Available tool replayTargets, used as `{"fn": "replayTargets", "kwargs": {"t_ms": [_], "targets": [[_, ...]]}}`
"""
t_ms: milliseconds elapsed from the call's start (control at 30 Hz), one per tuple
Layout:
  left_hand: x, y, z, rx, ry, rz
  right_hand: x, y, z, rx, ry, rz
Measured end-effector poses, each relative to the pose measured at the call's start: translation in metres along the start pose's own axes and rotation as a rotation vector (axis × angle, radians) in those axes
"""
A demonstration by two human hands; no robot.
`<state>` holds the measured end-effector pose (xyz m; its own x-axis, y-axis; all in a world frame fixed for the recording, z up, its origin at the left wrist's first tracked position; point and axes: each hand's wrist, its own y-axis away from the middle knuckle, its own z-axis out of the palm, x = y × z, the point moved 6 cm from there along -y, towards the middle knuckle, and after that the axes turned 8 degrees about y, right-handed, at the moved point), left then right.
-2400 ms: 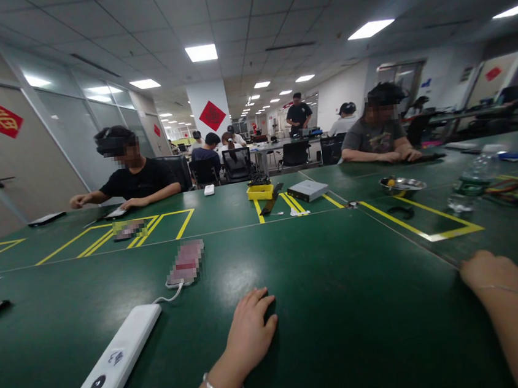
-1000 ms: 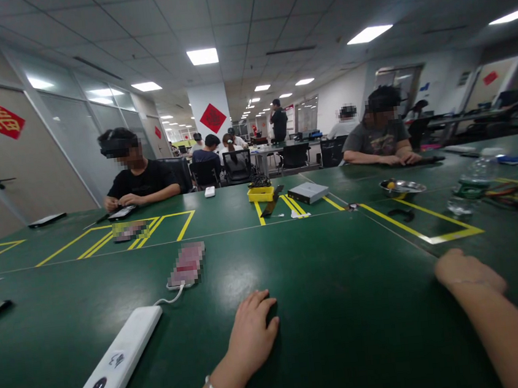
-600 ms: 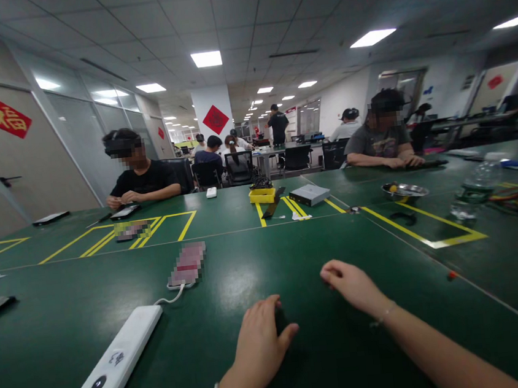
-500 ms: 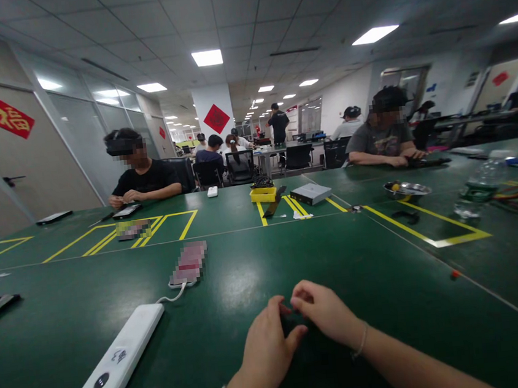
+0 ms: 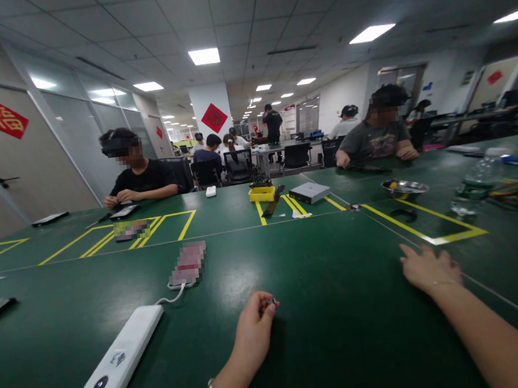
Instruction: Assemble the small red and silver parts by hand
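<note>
My left hand [image 5: 255,324] is closed above the green table [image 5: 329,335], with a small item [image 5: 271,302] pinched at its fingertips. Only a shiny, partly dark bit of that item shows, too little to tell its kind. Off to the right, my right hand [image 5: 431,267] is stretched out low over the tabletop, palm down, fingers apart. It is near the pale seam and the yellow-taped corner. The small orange-red piece seen earlier in that area is out of sight, covered by this hand.
A white power bank [image 5: 119,360] is cabled to a phone [image 5: 187,264] at left. Farther off are a yellow box [image 5: 261,194], a grey box [image 5: 309,192], a metal bowl [image 5: 405,188] and a plastic bottle [image 5: 480,183]. Two people sit across the table.
My hands were together in the middle. The right one has moved away to the right and opened out, while the left one has closed around the small item and shifted slightly left.
</note>
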<state>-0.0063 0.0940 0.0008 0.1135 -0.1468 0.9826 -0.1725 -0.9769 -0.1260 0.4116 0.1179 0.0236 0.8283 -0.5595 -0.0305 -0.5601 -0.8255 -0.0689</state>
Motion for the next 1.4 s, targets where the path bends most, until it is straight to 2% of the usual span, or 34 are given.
{"fn": "replayTargets", "kwargs": {"t_ms": [67,167,467,533,600,667,767,800,867,967,1000,1067,1200,1300,1400], "targets": [[0.003,0.002,0.001,-0.025,-0.017,0.006,0.017,-0.007,0.008,-0.067,-0.014,0.023],[0.006,0.003,0.001,-0.032,-0.026,-0.002,0.023,-0.009,0.010,-0.081,-0.015,0.015],[0.004,0.002,-0.001,-0.029,-0.066,-0.021,0.042,-0.014,0.005,-0.015,-0.085,0.035],[0.006,0.002,-0.001,-0.031,-0.075,-0.020,0.034,-0.014,0.004,-0.003,-0.128,0.011],[0.006,0.003,-0.001,-0.042,-0.087,-0.027,0.014,-0.011,0.002,0.010,-0.176,-0.036],[0.007,0.003,0.000,-0.054,-0.098,-0.032,-0.014,-0.003,-0.002,0.037,-0.260,-0.106],[0.009,0.004,0.002,-0.066,-0.107,-0.027,-0.067,0.025,-0.010,0.037,-0.450,-0.247],[0.010,0.005,0.002,-0.067,-0.114,-0.025,-0.085,0.037,-0.011,-0.015,-0.538,-0.286],[0.012,0.005,0.003,-0.069,-0.133,-0.021,-0.119,0.065,-0.007,-0.243,-0.791,-0.324],[0.014,0.005,0.004,-0.075,-0.155,-0.019,-0.163,0.110,0.004,-0.728,-1.236,-0.255],[0.015,0.005,0.004,-0.079,-0.157,-0.018,-0.174,0.124,0.005,-0.856,-1.347,-0.219],[0.016,0.005,0.005,-0.087,-0.155,-0.011,-0.190,0.147,0.006,-1.022,-1.504,-0.161],[0.014,0.004,0.005,-0.093,-0.150,0.002,-0.208,0.183,0.009,-1.188,-1.621,-0.133],[0.012,0.003,0.004,-0.065,-0.147,0.006,-0.213,0.202,0.012,-1.259,-1.561,-0.238],[0.012,0.003,0.003,-0.042,-0.118,-0.001,-0.213,0.207,0.016,-1.261,-1.496,-0.317]]}}
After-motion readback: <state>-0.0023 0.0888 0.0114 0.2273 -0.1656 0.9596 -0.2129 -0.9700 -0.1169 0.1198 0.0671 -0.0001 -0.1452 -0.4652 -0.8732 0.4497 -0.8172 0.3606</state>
